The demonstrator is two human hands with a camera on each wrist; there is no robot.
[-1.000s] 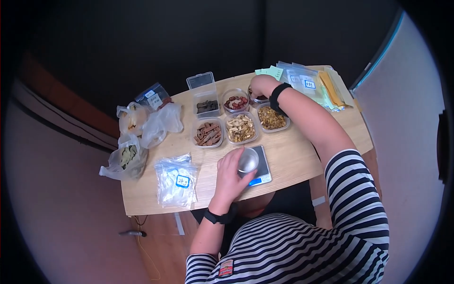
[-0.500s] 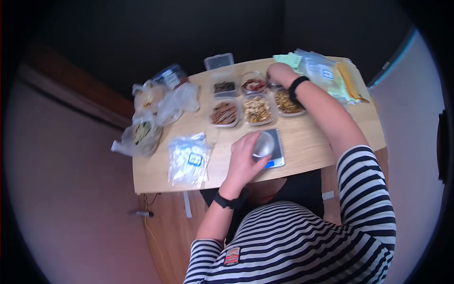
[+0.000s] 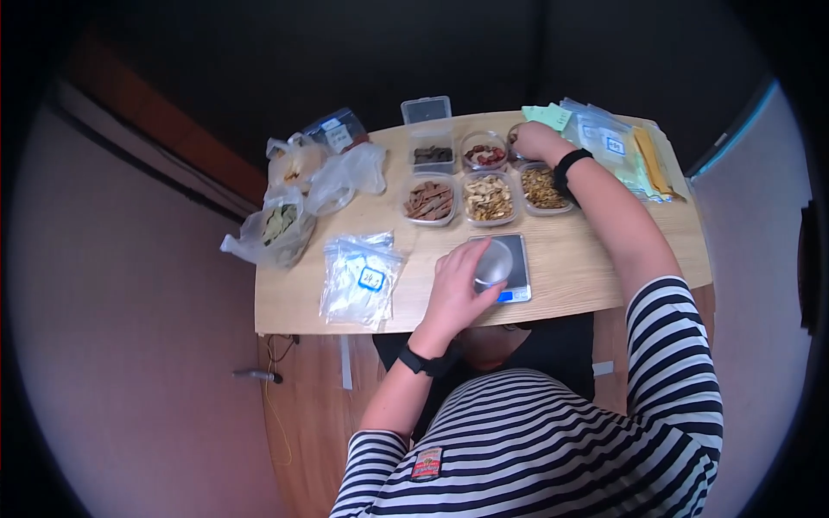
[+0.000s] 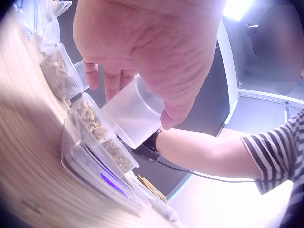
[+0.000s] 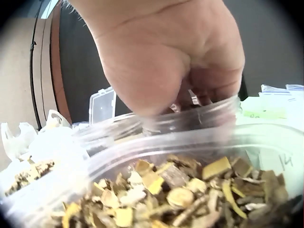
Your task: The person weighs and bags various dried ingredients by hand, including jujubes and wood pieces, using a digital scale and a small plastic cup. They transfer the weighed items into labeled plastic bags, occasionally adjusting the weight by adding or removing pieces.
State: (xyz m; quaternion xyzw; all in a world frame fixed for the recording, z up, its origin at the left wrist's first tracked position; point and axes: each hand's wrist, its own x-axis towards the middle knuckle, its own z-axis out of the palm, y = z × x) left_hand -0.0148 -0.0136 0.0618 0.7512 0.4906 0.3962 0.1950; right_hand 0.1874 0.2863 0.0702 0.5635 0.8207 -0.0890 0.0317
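My left hand [image 3: 458, 289] holds a clear plastic cup [image 4: 133, 114], fingers on one side of it and thumb on the other. In the head view the cup overlaps a flat digital scale [image 3: 519, 274] with a lit blue display. At the back right, my right hand [image 3: 537, 141] reaches down into a clear round tub [image 5: 213, 118]. Its fingertips are hidden inside, so I cannot tell what they hold. Just in front of that tub stands a container of yellow-brown chopped pieces [image 5: 180, 197].
Nearby containers hold brown bark strips [image 3: 429, 201], pale dried slices [image 3: 490, 198], dark pieces [image 3: 432, 157] and red slices [image 3: 485, 155]. Zip bags [image 3: 363, 281] lie front left, plastic bags [image 3: 281, 229] far left. More bags and a yellow envelope [image 3: 652, 160] lie back right.
The head view has shifted, so the table appears farther right and higher. My left hand stays around the cup by the scale; my right hand stays at the back right tub.
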